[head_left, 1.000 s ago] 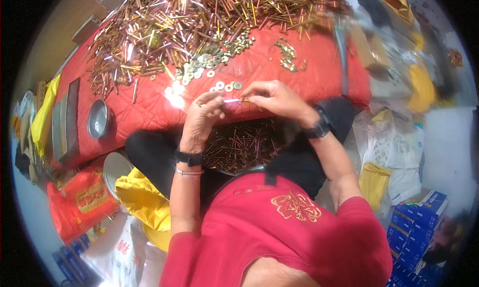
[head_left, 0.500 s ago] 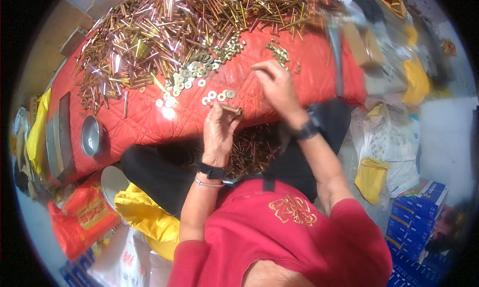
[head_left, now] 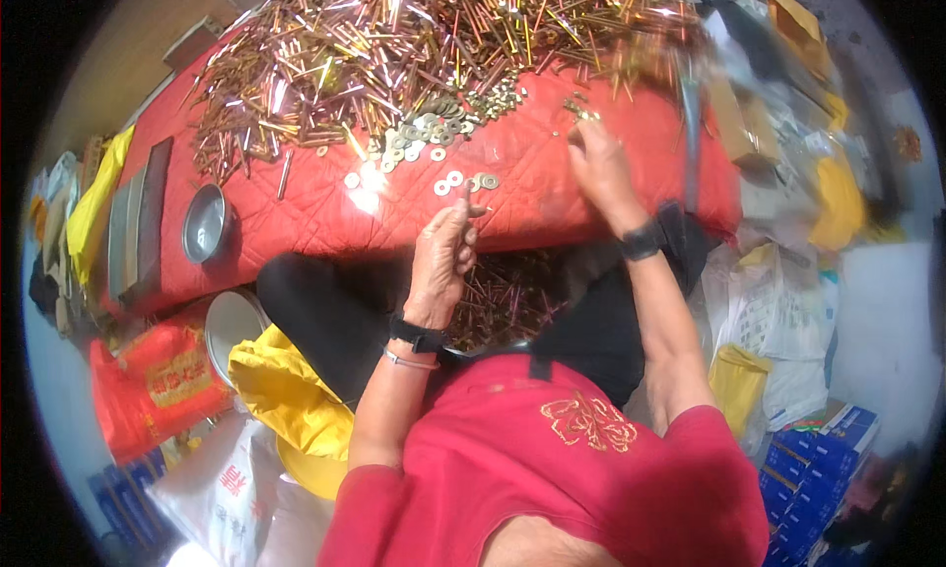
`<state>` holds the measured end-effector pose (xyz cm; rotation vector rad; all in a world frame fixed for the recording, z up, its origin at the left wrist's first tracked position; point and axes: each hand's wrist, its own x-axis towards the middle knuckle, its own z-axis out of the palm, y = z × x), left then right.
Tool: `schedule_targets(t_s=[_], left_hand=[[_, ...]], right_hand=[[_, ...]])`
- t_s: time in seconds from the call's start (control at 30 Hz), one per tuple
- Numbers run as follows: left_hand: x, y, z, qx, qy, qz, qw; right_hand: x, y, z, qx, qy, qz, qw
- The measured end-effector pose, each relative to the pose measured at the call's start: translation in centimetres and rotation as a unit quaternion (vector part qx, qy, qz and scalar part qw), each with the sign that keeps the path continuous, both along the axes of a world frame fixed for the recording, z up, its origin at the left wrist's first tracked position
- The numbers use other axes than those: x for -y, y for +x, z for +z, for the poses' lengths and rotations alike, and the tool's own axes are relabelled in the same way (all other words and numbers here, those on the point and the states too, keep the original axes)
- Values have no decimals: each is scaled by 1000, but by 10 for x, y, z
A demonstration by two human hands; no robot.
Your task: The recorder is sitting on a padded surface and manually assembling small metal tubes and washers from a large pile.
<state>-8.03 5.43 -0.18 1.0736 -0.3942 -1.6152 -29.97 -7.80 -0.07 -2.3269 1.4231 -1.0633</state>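
Note:
My left hand (head_left: pixel 440 264) is closed around a bolt (head_left: pixel 478 211), whose end pokes out past the thumb and index finger; most of it is hidden. Just beyond that hand lie a few flat washers (head_left: pixel 454 178) on the red quilted cover (head_left: pixel 537 183). My right hand (head_left: pixel 605 178) reaches out over the cover, thumb and fingers apart. Its fingertips are at a small cluster of nuts (head_left: pixel 579 106). Between the hands and the bolts sit a larger pile of washers (head_left: pixel 412 138) and another heap of nuts (head_left: pixel 498 101).
A large heap of brassy bolts (head_left: pixel 325 74) covers the far side. One loose bolt (head_left: pixel 285 175) lies near a metal bowl (head_left: pixel 205 224) at left. More bolts (head_left: pixel 507 296) are in the container between my legs. Blue boxes (head_left: pixel 813 478) are stacked at lower right.
My right hand has moved right and away from me to the small nut cluster. My left hand has turned, so less of the bolt shows. The whole view has shifted slightly.

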Motion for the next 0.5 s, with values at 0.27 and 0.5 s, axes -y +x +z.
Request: schedule_targets(t_s=[0.27, 0.5], left_hand=[[-9, -8, 27, 117, -46, -47, 991], [-11, -5, 30, 136, -57, -61, 987]], right_hand=[[-68, 46, 21, 340, 261, 207, 880], [-76, 46, 25, 397, 295, 188, 849]])
